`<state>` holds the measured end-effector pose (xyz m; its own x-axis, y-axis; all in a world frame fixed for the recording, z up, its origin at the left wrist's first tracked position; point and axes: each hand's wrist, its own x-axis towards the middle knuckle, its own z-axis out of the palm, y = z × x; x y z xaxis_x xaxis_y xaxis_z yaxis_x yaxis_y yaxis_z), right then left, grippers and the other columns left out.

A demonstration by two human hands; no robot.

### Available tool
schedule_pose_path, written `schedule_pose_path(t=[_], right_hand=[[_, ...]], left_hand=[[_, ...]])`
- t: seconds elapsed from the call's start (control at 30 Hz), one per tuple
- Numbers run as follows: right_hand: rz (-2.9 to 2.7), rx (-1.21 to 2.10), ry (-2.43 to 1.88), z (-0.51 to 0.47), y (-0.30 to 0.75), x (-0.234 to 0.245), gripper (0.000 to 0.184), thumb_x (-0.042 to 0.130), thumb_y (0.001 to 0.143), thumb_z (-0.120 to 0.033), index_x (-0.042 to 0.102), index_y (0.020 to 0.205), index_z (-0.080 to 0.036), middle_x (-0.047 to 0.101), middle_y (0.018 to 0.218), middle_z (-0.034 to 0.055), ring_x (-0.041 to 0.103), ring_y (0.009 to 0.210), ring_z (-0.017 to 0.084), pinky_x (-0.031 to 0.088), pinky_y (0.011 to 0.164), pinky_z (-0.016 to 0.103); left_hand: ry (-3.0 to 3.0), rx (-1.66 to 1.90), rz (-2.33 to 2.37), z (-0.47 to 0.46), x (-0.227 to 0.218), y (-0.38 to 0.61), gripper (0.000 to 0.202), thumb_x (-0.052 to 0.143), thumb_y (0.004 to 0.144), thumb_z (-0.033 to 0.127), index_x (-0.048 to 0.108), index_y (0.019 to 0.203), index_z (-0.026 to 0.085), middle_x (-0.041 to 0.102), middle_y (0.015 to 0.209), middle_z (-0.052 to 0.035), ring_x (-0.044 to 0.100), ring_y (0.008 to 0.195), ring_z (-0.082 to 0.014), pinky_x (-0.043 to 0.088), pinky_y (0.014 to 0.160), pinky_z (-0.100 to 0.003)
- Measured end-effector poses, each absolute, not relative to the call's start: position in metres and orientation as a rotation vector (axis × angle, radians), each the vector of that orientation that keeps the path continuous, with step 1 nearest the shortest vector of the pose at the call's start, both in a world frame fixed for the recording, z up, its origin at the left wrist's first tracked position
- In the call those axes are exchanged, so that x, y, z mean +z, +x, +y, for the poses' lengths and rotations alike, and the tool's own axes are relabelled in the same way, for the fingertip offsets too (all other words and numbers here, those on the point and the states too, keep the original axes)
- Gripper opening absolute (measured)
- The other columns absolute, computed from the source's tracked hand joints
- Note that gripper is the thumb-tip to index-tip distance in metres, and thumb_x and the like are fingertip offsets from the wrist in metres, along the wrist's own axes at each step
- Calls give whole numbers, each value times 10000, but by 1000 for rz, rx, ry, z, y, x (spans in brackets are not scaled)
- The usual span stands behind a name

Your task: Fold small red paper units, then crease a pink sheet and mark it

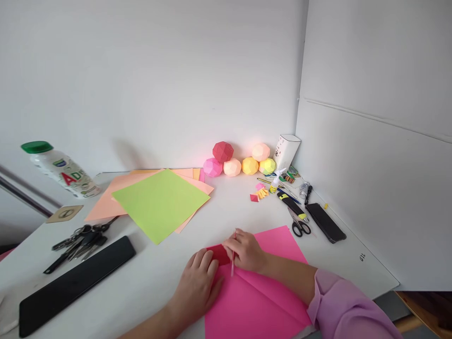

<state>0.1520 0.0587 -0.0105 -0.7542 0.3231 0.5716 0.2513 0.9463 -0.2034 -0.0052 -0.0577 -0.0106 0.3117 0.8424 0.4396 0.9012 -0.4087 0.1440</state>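
Note:
A large pink paper sheet lies on the white table in front of me, with crease lines across it. A small red folded paper piece sits at its upper left corner. My left hand lies flat with its fingers stretched onto the red piece. My right hand is closed around a thin red pencil-like stick, held upright against the red piece's right edge.
A green sheet lies on orange sheets at the left. Paper balls, glue, pens, scissors and a black phone are at the back right. Keys, a black bar and a bottle are on the left.

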Motion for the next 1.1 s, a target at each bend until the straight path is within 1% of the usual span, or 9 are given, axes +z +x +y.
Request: schedule_pose_path(t=[0.13, 0.33, 0.53, 0.63, 0.77, 0.83, 0.93, 1.0, 1.1], right_hand=[[-2318, 151, -525, 67, 153, 0, 292, 424, 694, 33, 550, 844, -183, 592, 714, 34, 457, 715, 174, 437, 667, 303], [-2229, 100, -533, 68, 154, 3, 315, 450, 754, -27, 540, 1012, -182, 615, 961, 80, 496, 986, 226, 472, 817, 397], [-2244, 68, -590, 69, 153, -2, 324, 475, 754, -47, 534, 1047, -170, 604, 1033, 99, 465, 1086, 256, 450, 901, 443], [-2307, 75, -622, 70, 152, -2, 232, 483, 756, -40, 558, 930, -174, 624, 863, 72, 498, 990, 241, 456, 867, 413], [-2280, 62, -502, 63, 154, 5, 186, 481, 757, -18, 547, 793, -188, 541, 602, 4, 489, 743, 178, 448, 779, 354], [-2258, -13, -392, 56, 157, 8, 186, 491, 744, -24, 561, 790, -190, 490, 544, -14, 443, 657, 161, 417, 651, 311], [-2265, -162, -190, 47, 161, 6, 148, 515, 762, -103, 609, 840, -185, 420, 480, -32, 360, 543, 137, 311, 491, 267], [-2328, -186, -138, 45, 161, 2, 126, 511, 774, -143, 623, 807, -191, 388, 450, -41, 323, 493, 125, 264, 444, 257], [-2476, -53, -202, 47, 159, -5, 178, 461, 762, -93, 569, 670, -201, 380, 430, -51, 296, 450, 107, 291, 449, 241]], left_hand=[[-2415, -705, -1636, -58, -13, -5, 102, 445, 836, 205, 538, 870, 177, 534, 924, -96, 491, 946, -276, 475, 769, -440], [-2434, -713, -1630, -58, -12, -6, 117, 442, 842, 196, 541, 899, 170, 527, 899, -93, 491, 943, -274, 472, 765, -438], [-2438, -729, -1626, -58, -9, -6, 125, 445, 838, 190, 545, 910, 166, 526, 910, -96, 484, 957, -279, 474, 769, -443], [-2442, -710, -1642, -58, -10, -6, 118, 456, 834, 197, 545, 904, 169, 528, 917, -98, 485, 960, -281, 474, 778, -448], [-2450, -692, -1657, -58, -12, -7, 119, 458, 833, 202, 541, 914, 174, 528, 932, -97, 486, 959, -277, 475, 785, -450], [-2453, -695, -1654, -58, -13, -7, 122, 451, 835, 194, 538, 918, 173, 527, 937, -100, 486, 964, -277, 473, 789, -452], [-2448, -700, -1639, -59, -13, -7, 142, 436, 824, 174, 535, 926, 175, 529, 954, -102, 489, 966, -277, 468, 805, -463], [-2441, -703, -1633, -58, -12, -7, 159, 428, 812, 162, 534, 929, 180, 532, 960, -101, 493, 957, -272, 466, 813, -464], [-2440, -701, -1636, -58, -11, -6, 151, 427, 812, 155, 535, 913, 188, 538, 932, -92, 498, 942, -264, 465, 808, -448]])
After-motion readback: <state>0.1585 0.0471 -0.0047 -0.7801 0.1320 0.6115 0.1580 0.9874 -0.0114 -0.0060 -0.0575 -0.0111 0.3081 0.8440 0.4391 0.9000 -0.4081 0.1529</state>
